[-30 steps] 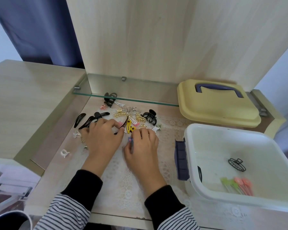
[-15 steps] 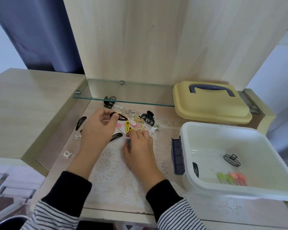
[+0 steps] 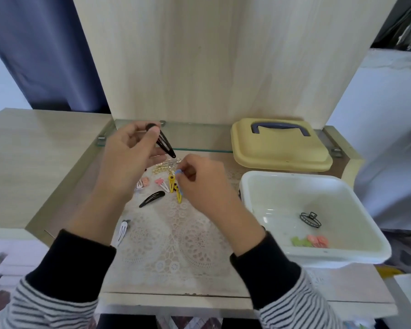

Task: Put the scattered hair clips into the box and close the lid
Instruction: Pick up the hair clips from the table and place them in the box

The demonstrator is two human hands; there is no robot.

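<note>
One clip has left the tabletop [image 3: 81, 193]: the left hand [image 3: 128, 162], raised since a moment ago, pinches a black snap clip [image 3: 164, 144] between thumb and fingertips. Right hand [image 3: 199, 184] pinches a small blue clip [image 3: 179, 172] (partly hidden) low over the pile [image 3: 163, 166]. Most clips remain scattered; the white box [image 3: 292, 175] stands open at right, yellow lid [image 3: 280, 153] behind it. Transfer pending.

We can read no text, label, brand, number or sign on anything near either hand.
</note>
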